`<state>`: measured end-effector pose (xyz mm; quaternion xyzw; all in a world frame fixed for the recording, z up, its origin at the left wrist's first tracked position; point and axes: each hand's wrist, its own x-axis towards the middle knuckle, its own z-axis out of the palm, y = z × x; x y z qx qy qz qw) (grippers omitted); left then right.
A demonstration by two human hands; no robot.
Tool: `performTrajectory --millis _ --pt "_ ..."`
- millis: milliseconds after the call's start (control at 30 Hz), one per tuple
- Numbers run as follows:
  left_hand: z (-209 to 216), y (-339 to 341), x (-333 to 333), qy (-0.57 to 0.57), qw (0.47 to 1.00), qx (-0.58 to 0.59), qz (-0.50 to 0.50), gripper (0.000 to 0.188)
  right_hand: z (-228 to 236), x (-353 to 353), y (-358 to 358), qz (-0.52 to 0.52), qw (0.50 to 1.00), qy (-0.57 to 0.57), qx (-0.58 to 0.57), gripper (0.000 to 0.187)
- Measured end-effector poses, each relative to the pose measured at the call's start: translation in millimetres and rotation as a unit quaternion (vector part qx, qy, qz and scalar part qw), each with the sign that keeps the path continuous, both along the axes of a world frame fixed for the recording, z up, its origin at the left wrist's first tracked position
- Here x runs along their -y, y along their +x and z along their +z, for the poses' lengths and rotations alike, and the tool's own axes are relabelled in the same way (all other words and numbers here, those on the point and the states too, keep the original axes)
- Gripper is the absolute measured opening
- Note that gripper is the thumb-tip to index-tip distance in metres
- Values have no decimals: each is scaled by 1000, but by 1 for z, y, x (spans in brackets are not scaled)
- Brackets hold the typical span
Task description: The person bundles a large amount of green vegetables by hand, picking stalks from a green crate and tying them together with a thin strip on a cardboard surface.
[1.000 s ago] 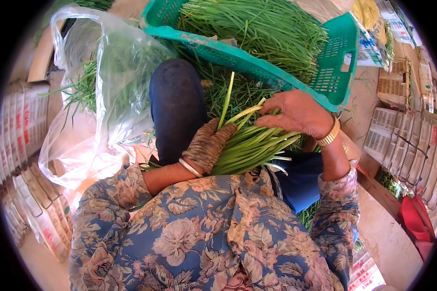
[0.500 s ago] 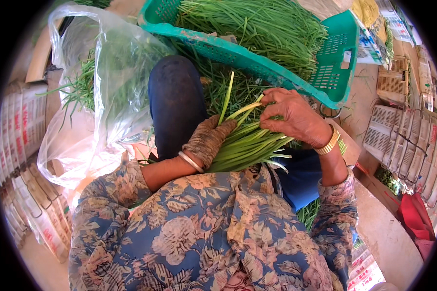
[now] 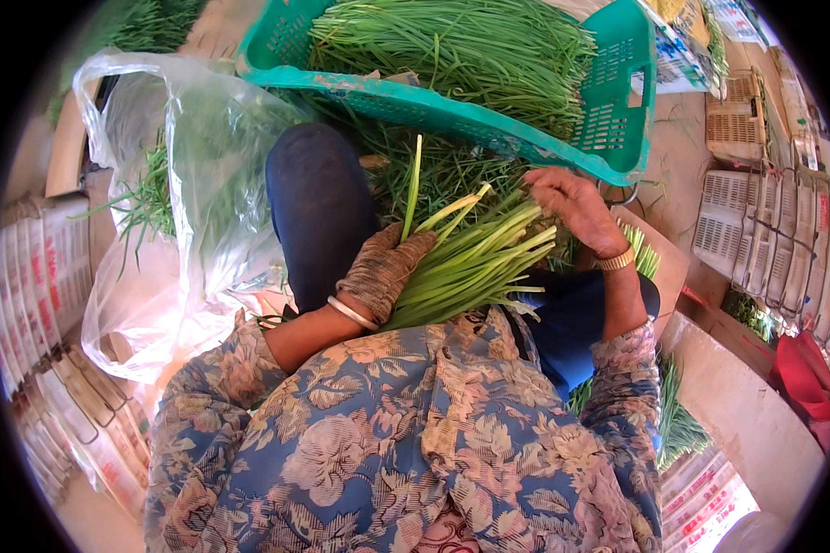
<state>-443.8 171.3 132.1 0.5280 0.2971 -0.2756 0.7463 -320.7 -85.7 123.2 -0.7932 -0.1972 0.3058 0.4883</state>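
My left hand (image 3: 385,269), in a brown, soiled glove with a white bangle at the wrist, is closed round a bunch of garlic chives (image 3: 480,276) over my lap. The pale stem ends fan out to the right, and one thicker stalk stands up above the glove. Just past the upper stem ends is my bare right hand (image 3: 576,210), with a gold watch band at the wrist. Its fingers are curled and pinched together; whatever is between them does not show. Loose green leaves (image 3: 443,175) lie in a heap beyond the bunch.
A green plastic crate (image 3: 452,109) full of chives stands ahead. To the left is a clear plastic bag (image 3: 183,249) with greens inside. Stacked white crates (image 3: 51,267) stand at the left, others (image 3: 756,235) at the right. A red cloth (image 3: 807,378) lies at right.
My right hand has moved away from the thick yellowish stalks toward the upper right, past the stem ends. My left hand keeps its hold on the chives. The whole view has shifted slightly.
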Motion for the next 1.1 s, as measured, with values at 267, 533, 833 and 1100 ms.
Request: performTrajectory --millis 267,533,833,1100 --pt "18 -3 5 3 997 -13 71 22 -105 85 -27 4 863 -492 118 25" --pt "14 0 5 -9 999 -22 25 24 -41 -15 -22 79 940 183 -277 54" --pt "20 4 13 14 972 79 -223 52 -28 -20 -52 -103 888 309 -324 32" --pt "23 3 15 -42 987 20 -151 38 -27 -15 -62 -316 820 368 -302 15"
